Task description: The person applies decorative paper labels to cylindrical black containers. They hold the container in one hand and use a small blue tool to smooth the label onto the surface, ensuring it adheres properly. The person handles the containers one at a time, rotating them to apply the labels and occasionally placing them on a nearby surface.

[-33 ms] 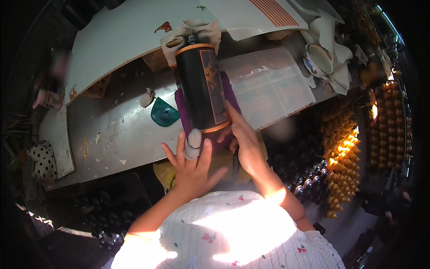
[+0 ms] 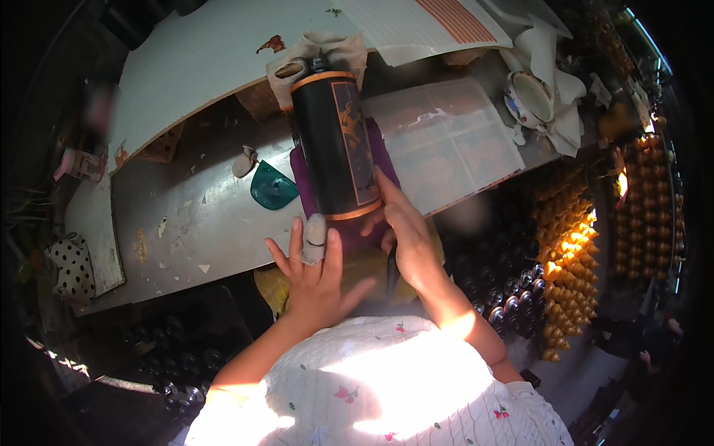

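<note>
**Black cylinder held on a workbench, seen from above**

A tall black cylinder (image 2: 335,145) with copper-coloured bands at both ends and an orange-and-grey picture panel on its side lies lengthwise on a purple cloth (image 2: 375,152) at the middle of a grey metal workbench (image 2: 193,215). Its far end rests against a crumpled beige rag (image 2: 327,48). The right hand (image 2: 405,230) lies against the near right side of the cylinder, its fingers curled closed around a thin dark tool (image 2: 391,271) whose lower end points toward the person's body; the working tip is hidden behind the hand. The left hand (image 2: 316,279) lies just below the cylinder's near end, fingers spread and open, holding nothing; one finger wears a pale wrap (image 2: 314,238), whose tip is just beside the lower copper band. A teal plastic piece (image 2: 271,189) lies on the bench left of the cloth, with a small pale lump (image 2: 244,160) near it. A clear plastic sheet (image 2: 446,141) covers the bench to the right of the cylinder. A white bowl (image 2: 529,100) sits on white cloth at the far right. Rows of gold and dark round objects (image 2: 565,245) fill the area to the right of the bench.
</note>
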The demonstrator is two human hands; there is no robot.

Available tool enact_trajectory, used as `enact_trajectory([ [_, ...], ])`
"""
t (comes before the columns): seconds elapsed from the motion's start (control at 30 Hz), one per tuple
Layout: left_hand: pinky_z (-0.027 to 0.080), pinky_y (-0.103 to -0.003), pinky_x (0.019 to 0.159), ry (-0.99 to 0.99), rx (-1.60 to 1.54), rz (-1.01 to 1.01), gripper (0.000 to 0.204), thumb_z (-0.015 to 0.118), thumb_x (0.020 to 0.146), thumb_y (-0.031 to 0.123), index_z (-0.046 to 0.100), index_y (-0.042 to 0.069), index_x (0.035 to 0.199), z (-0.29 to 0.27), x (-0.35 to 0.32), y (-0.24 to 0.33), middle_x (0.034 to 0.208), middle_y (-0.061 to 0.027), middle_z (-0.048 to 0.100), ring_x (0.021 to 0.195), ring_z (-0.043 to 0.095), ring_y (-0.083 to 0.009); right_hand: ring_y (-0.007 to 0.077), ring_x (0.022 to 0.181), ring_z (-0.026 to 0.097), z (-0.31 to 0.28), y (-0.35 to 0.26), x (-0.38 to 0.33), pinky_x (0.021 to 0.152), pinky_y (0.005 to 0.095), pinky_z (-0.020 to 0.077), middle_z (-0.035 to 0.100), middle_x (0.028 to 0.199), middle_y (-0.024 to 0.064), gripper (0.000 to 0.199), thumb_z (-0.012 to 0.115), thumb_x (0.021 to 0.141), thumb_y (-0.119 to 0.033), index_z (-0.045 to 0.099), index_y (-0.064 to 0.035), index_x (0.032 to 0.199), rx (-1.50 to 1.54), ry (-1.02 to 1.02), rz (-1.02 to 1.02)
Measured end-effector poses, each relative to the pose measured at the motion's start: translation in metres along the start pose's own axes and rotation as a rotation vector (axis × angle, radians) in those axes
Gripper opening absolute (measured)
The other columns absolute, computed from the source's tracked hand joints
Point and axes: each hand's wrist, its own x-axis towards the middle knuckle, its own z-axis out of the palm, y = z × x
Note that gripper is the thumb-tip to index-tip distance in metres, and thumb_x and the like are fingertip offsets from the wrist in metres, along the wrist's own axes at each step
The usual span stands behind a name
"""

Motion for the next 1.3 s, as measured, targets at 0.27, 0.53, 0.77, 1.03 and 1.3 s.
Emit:
enact_trajectory([
  [0.27,-0.010,-0.072,0.110,-0.143,-0.171,-0.163,0.119,0.077,0.079,0.047,0.003,-0.005,0.158,-0.006,0.006,0.003,0.153,-0.0286,0.030,0.148,0.009,-0.0512,0.0147,0.082,0.055,0.005,-0.003,0.001,0.078,0.0278,0.0457,0.060,0.100,0.0105,0.061,0.040,0.096,-0.012,0.028,0.0074,0.153,-0.020,-0.005,-0.099],
  [0.53,-0.010,-0.068,0.114,-0.158,-0.160,-0.177,0.121,0.073,0.081,0.050,-0.002,-0.007,0.156,-0.005,0.008,0.006,0.157,-0.0297,0.021,0.145,0.010,-0.0560,0.0074,0.085,0.056,0.003,-0.002,0.001,0.061,0.0183,0.0395,0.059,0.119,0.0033,0.062,0.036,0.097,-0.017,0.028,0.0015,0.156,-0.087,-0.036,-0.104],
  [0.77,-0.011,-0.068,0.113,-0.155,-0.137,-0.170,0.121,0.074,0.080,0.048,-0.002,-0.008,0.156,-0.004,0.011,0.010,0.155,-0.0298,0.025,0.144,0.013,-0.0572,0.0074,0.085,0.056,0.002,-0.002,0.001,0.060,0.0180,0.0394,0.058,0.120,0.0033,0.062,0.035,0.097,-0.017,0.028,0.0009,0.156,-0.093,-0.038,-0.098],
  [1.03,-0.007,-0.076,0.108,-0.076,0.025,-0.056,0.109,0.076,0.074,0.042,0.019,-0.001,0.157,-0.001,0.019,0.017,0.158,-0.0278,0.024,0.147,0.014,-0.0526,0.0155,0.082,0.056,0.002,-0.006,-0.001,0.079,0.0288,0.0470,0.060,0.107,0.0114,0.060,0.037,0.097,-0.012,0.028,0.0090,0.153,-0.059,-0.018,-0.099],
  [1.3,-0.010,-0.078,0.105,-0.063,-0.090,0.144,0.097,0.078,0.076,0.033,0.028,0.008,0.156,0.002,0.019,0.015,0.114,-0.0136,0.062,0.149,0.016,-0.0464,0.0129,0.090,0.059,-0.002,0.007,0.003,0.072,0.0243,0.0471,0.041,0.153,0.0214,0.063,0.035,0.098,-0.016,0.022,-0.0001,0.158,0.092,0.018,-0.057],
])
